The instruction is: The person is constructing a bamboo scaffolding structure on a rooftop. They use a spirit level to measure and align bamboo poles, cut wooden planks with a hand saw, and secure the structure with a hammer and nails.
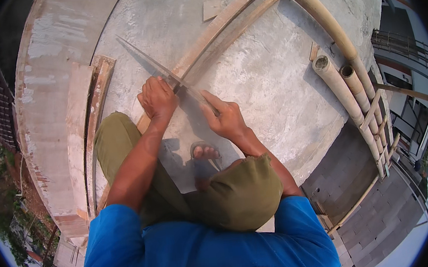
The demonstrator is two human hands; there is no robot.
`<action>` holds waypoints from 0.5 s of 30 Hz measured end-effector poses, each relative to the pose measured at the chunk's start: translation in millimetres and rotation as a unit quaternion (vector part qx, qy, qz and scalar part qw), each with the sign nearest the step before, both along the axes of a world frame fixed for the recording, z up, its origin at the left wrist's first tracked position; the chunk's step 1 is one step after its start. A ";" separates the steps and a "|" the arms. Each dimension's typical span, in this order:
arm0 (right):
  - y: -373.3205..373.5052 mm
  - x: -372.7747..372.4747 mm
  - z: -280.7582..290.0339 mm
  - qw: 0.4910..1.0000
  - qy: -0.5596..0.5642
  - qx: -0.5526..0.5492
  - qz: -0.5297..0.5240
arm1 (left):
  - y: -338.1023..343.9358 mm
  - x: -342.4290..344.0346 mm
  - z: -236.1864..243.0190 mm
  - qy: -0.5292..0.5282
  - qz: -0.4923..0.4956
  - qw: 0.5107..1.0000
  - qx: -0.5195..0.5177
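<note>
I squat on a round concrete roof slab (pixel 269 67). A long split bamboo strip (pixel 224 23) runs from the far right down to my knee. My left hand (pixel 157 98) is closed around the strip where a long thin knife blade (pixel 141 54) crosses it. My right hand (pixel 225 118) grips the knife's handle end, with the index finger stretched along it. The blade points away to the upper left. A second strip lies right beside the first.
Three thick bamboo poles (pixel 339 79) lie at the slab's right edge, lashed into a scaffold that drops over the side. Wooden boards (pixel 83 119) line the left edge. A small flat scrap (pixel 212 9) lies far ahead. My sandalled foot (pixel 204 152) is under my hands.
</note>
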State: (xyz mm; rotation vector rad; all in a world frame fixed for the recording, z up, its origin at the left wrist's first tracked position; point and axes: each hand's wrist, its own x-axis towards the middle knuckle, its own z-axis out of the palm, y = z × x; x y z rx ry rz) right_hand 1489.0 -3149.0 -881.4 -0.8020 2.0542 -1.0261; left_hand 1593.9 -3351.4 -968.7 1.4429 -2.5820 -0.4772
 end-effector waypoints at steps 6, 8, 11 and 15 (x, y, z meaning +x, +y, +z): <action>143.8 30.0 4.9 0.998 0.051 -0.023 -0.033 | -7.5 3.1 -7.0 0.014 0.019 0.999 -0.036; 107.4 21.5 10.1 0.998 -0.005 0.028 -0.050 | -6.3 7.9 -8.6 0.022 0.022 0.998 -0.045; 14.5 10.1 -16.9 0.998 0.029 -0.042 -0.021 | -17.1 -7.1 -10.0 0.035 0.027 0.999 -0.024; 10.3 8.5 3.3 0.999 -0.040 0.029 -0.020 | -13.6 8.2 -0.4 0.021 0.028 0.999 0.020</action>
